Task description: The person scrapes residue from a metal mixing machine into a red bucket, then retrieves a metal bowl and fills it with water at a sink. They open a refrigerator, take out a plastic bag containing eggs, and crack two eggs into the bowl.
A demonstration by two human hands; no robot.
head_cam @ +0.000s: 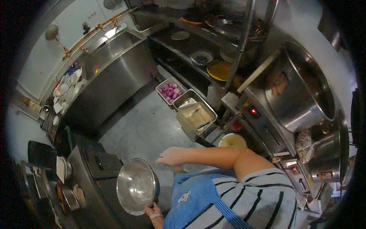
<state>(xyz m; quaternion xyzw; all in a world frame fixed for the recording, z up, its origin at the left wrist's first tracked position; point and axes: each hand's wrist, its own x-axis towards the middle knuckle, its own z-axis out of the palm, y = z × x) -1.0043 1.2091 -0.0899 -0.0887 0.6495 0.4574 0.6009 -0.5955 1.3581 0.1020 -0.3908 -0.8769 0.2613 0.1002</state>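
Near the bottom, my left hand (153, 211) grips the rim of a large, round stainless-steel bowl (135, 186), with the thumb over the edge and a pale band on the wrist. The bowl is tilted, so its shiny inside faces the camera; no contents show in it. My right hand (171, 156) is held above the floor, up and to the right of the bowl and apart from it. Its fingers are bent and close together, and its palm side is hidden. A blue checked apron (188, 194) covers my front.
On the floor ahead are a tray of peeled purple onions (170, 92) and a metal tub (211, 106) holding a translucent plastic container (197, 116). Large steel pots (300, 114) stand to the right. At left are a steel sink unit (114, 74), stacked dishes (68, 88) and a steel cabinet (85, 171).
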